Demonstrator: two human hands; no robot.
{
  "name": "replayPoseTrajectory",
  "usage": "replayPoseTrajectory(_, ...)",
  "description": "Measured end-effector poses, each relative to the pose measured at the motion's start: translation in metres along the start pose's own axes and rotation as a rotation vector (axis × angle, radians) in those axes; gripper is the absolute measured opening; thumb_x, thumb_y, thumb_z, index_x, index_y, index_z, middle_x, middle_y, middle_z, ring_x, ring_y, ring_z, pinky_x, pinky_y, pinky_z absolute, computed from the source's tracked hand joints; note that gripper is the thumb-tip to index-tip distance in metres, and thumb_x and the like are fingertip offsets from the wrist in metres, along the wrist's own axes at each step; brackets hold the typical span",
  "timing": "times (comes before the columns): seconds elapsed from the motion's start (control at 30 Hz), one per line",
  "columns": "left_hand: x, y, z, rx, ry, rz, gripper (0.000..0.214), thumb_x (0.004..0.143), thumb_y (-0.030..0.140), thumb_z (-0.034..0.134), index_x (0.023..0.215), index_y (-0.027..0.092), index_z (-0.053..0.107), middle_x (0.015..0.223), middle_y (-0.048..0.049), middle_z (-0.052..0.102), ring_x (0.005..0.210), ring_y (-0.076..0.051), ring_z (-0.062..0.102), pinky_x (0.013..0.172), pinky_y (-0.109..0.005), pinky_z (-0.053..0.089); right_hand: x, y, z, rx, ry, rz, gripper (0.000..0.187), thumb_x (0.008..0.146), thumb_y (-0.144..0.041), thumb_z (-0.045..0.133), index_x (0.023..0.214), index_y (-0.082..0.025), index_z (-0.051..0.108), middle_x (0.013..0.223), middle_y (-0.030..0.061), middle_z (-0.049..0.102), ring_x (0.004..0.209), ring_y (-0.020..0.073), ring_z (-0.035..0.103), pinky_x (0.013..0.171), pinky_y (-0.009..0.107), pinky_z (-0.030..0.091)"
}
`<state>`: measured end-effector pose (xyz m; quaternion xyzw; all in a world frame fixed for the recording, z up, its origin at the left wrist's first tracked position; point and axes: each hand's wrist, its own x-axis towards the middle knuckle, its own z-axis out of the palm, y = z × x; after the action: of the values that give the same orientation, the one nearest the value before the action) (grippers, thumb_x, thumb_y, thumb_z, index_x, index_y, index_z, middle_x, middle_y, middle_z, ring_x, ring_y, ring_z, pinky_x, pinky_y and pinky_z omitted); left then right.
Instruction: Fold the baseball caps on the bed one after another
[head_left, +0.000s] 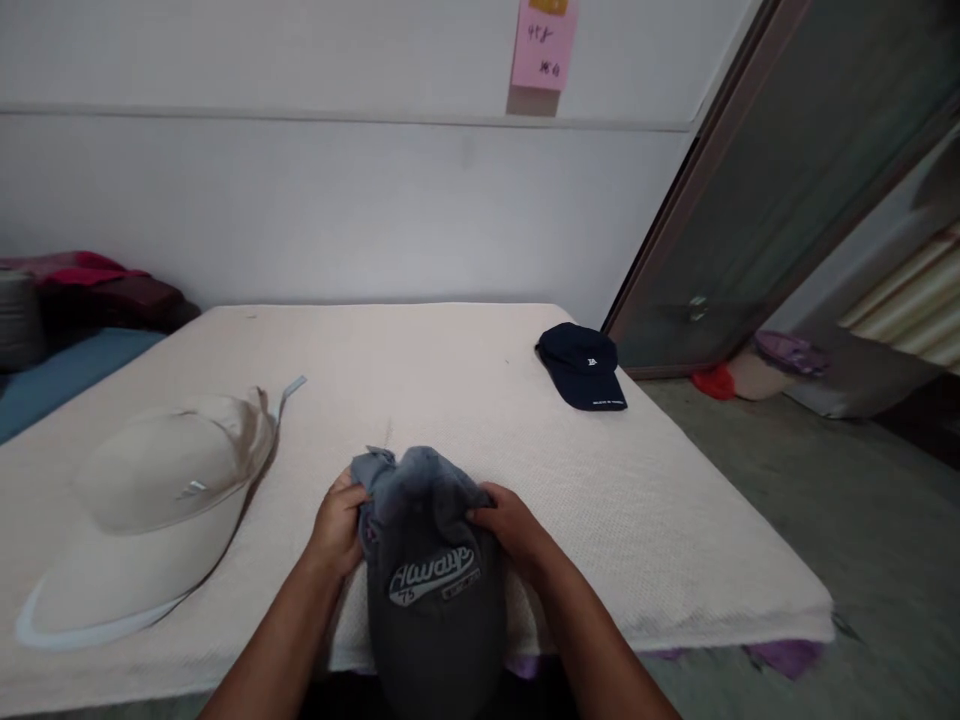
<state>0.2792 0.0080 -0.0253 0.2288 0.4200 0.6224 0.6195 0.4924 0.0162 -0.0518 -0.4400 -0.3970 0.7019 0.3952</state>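
A grey-blue baseball cap [431, 560] with white lettering on its front lies at the near edge of the cream mattress [450, 370]. My left hand [337, 525] grips its left side, fingers curled into the fabric. My right hand [510, 525] holds its right side, fingers closed over the crown. The cap's brim points toward me, hanging past the edge.
A beige wide-brimmed sun hat [150, 500] lies at the left. A dark navy cap [583, 365] sits at the far right of the mattress. Red and dark bedding [97, 290] is piled at the far left. A glass door [787, 170] and grey floor [825, 520] lie to the right.
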Motion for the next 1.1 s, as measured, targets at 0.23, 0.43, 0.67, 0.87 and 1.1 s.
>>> replayPoseTrajectory(0.23, -0.011, -0.009, 0.009, 0.185, -0.19, 0.042, 0.016, 0.075, 0.032, 0.06, 0.076, 0.017, 0.067, 0.071, -0.0024, 0.066, 0.066, -0.018, 0.059, 0.063, -0.026, 0.047, 0.016, 0.01, 0.003, -0.066, 0.273, -0.12, 0.025, 0.056, -0.007, 0.058, 0.074, -0.02, 0.068, 0.073, 0.0015, 0.068, 0.071, 0.02, 0.06, 0.065, 0.03, 0.044)
replayPoseTrajectory(0.43, -0.011, -0.018, 0.021, 0.495, -0.15, 0.091, 0.02, 0.076, 0.033, 0.064, 0.088, 0.019, 0.072, 0.082, -0.0038, 0.069, 0.079, -0.02, 0.06, 0.071, -0.025, 0.046, -0.001, -0.007, 0.023, -0.348, 0.452, -0.549, 0.018, 0.074, -0.02, 0.06, 0.09, -0.023, 0.067, 0.094, 0.0058, 0.064, 0.092, 0.0225, 0.056, 0.085, 0.034, 0.042)
replayPoseTrajectory(0.67, -0.018, -0.033, 0.027, 0.607, -0.266, 0.179, 0.018, 0.077, 0.023, 0.063, 0.092, 0.023, 0.073, 0.087, -0.0032, 0.069, 0.081, -0.018, 0.059, 0.073, -0.025, 0.045, -0.014, -0.013, 0.035, -0.517, 0.178, -0.666, 0.02, 0.081, -0.021, 0.056, 0.096, -0.027, 0.067, 0.093, 0.0053, 0.062, 0.092, 0.0218, 0.054, 0.086, 0.035, 0.04)
replayPoseTrajectory(0.87, -0.016, -0.039, 0.027, 0.649, -0.267, 0.157, 0.018, 0.078, 0.023, 0.06, 0.093, 0.021, 0.07, 0.086, -0.0028, 0.068, 0.079, -0.018, 0.058, 0.073, -0.026, 0.044, -0.011, -0.008, 0.023, -0.606, 0.177, -0.745, 0.022, 0.086, -0.017, 0.046, 0.097, -0.025, 0.065, 0.092, 0.0056, 0.062, 0.089, 0.0204, 0.056, 0.082, 0.034, 0.042)
replayPoseTrajectory(1.1, -0.016, -0.037, 0.026, 0.676, -0.278, 0.117, 0.017, 0.078, 0.021, 0.055, 0.091, 0.02, 0.067, 0.082, 0.0002, 0.064, 0.079, -0.016, 0.055, 0.071, -0.026, 0.042, -0.009, -0.008, 0.02, -0.716, 0.159, -0.794, 0.019, 0.086, -0.012, 0.046, 0.093, -0.02, 0.062, 0.086, 0.0046, 0.063, 0.082, 0.0166, 0.058, 0.075, 0.029, 0.045)
